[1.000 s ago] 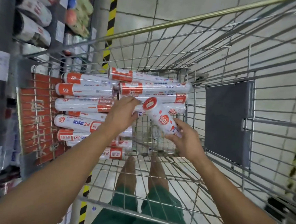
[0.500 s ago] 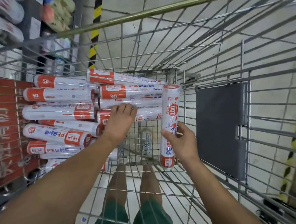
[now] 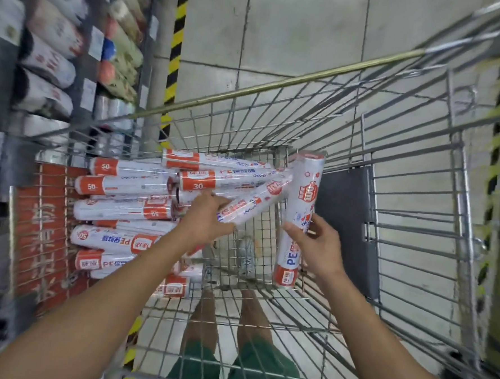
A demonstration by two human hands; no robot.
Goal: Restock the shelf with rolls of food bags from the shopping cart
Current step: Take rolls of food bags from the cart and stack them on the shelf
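Note:
Several white-and-orange rolls of food bags (image 3: 126, 186) lie stacked at the left end of the wire shopping cart (image 3: 416, 228). My right hand (image 3: 315, 246) grips one roll (image 3: 301, 210) upright above the cart floor. My left hand (image 3: 204, 224) holds a second roll (image 3: 254, 201), tilted up to the right, its upper end touching the upright roll. The shelf (image 3: 3, 92) stands at the left, stocked with other rolled goods.
A dark grey panel (image 3: 343, 224) hangs on the cart's far wall behind the upright roll. A red sign (image 3: 38, 229) covers the cart's left end. A yellow-black striped post (image 3: 175, 53) stands by the shelf. My legs show through the cart floor.
My left hand has lifted a roll out of the pile, where it only rested before. My right hand keeps its roll upright, slightly higher.

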